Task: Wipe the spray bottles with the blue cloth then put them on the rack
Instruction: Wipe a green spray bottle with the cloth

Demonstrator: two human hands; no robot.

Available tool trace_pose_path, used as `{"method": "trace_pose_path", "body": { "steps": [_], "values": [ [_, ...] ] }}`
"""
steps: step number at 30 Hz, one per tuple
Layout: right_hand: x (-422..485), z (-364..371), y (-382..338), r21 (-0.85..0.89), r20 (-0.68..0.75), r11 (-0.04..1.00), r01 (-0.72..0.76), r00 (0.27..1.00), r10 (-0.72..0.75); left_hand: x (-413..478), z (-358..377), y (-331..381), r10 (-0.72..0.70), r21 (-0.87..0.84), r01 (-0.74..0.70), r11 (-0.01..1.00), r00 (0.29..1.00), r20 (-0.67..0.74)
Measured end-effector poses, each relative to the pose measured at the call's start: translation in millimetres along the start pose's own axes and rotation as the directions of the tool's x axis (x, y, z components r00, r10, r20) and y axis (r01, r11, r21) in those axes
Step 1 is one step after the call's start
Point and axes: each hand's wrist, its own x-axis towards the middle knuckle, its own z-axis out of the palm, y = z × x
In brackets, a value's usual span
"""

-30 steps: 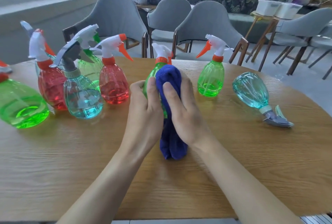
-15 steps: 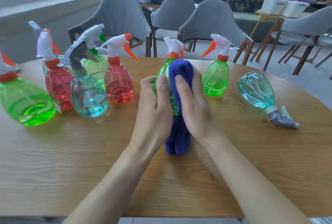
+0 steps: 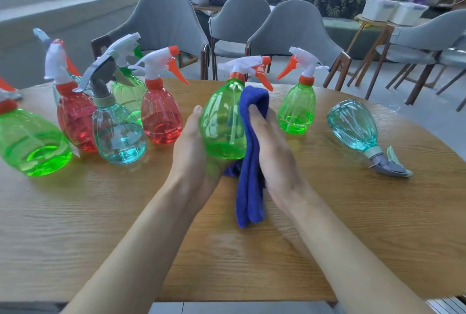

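Left hand (image 3: 191,152) cupped the green spray bottle (image 3: 222,122) at frame centre, front newly bared, while the right hand (image 3: 272,147), pinching the blue cloth (image 3: 249,182), had slid it to the bottle's right, wiping apparently unfinished.

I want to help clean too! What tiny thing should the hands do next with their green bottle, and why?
Probably slide the blue cloth round to the front of the green bottle. The right hand presses it only against the right side, while the left hand grips the left.
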Motion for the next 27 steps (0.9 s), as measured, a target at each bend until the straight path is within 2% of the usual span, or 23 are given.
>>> {"method": "trace_pose_path", "body": {
  "steps": [2, 7, 10, 13, 16, 21, 23, 27],
  "values": [
    [1, -2, -2, 0.007, -0.011, 0.999, -0.032, 0.999, 0.032, 1, -2, 1, -0.025, 0.021, 0.025, 0.999, 0.999, 0.035],
    [3, -11, -17, 0.184, -0.094, 0.971, -0.150, 0.981, 0.170, -5, 0, 3, -0.148, 0.081, 0.137, 0.987, 0.979, 0.139],
    [-1, -3, -12, 0.139, -0.066, 0.982, -0.129, 0.988, 0.139, -2, -2, 3, -0.099, 0.051, 0.093, 0.994, 0.987, 0.126],
    [0, 0, -5, 0.035, -0.034, 0.996, -0.076, 0.996, 0.078, 1, -4, 5, -0.020, 0.003, 0.020, 1.000, 0.998, 0.052],
    [2, -5, -9, 0.048, -0.008, 0.994, -0.094, 0.995, 0.095, 0, -4, 6, -0.040, 0.027, 0.039, 0.999, 0.997, 0.068],
    [11, -21, -9, 0.293, -0.083, 0.933, -0.210, 0.966, 0.244, -6, -4, 5, -0.182, 0.141, 0.154, 0.978, 0.959, 0.215],
    [14, -26, -4, 0.339, -0.024, 0.904, -0.260, 0.958, 0.285, -7, -4, 6, -0.220, 0.142, 0.187, 0.972, 0.939, 0.266],
    [15, -24, -1, 0.442, 0.067, 0.855, -0.272, 0.960, 0.271, -7, -5, 8, -0.271, 0.123, 0.244, 0.962, 0.902, 0.335]
  ]
}}
